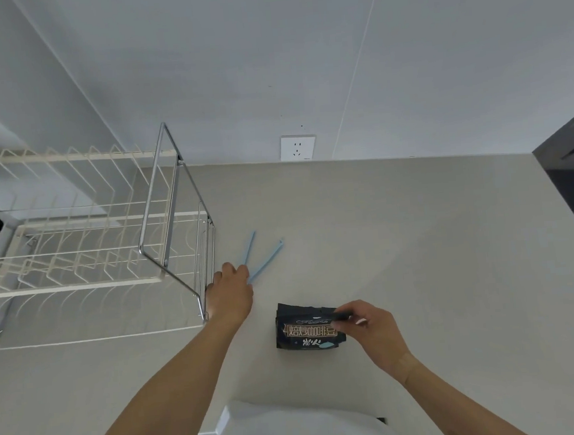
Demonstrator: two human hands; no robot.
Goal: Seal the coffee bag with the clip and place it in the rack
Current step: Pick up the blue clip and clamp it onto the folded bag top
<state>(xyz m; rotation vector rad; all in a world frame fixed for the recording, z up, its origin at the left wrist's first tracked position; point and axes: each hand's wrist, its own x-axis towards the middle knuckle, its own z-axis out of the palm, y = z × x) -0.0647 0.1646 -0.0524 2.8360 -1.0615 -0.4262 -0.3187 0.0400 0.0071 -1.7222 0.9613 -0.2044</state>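
Fingers [240, 272] of the left hand [231, 295] close on the hinge end of the open blue clip [265, 260], whose arms fan toward the bench's back edge, while the right hand [370, 331] pinches the coffee bag [305, 332] mid-bench, beside the rack [174, 205].

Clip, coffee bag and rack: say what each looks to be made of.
Clip: looks like light blue plastic, matte, two thin stiff arms spread in a V; the left hand is at its hinge end.
Coffee bag: likely laminated film or foil, black and printed, creased at the top, where the right hand pinches it.
Rack: shiny bare metal end frame; the shelves look like cream-coated wire.
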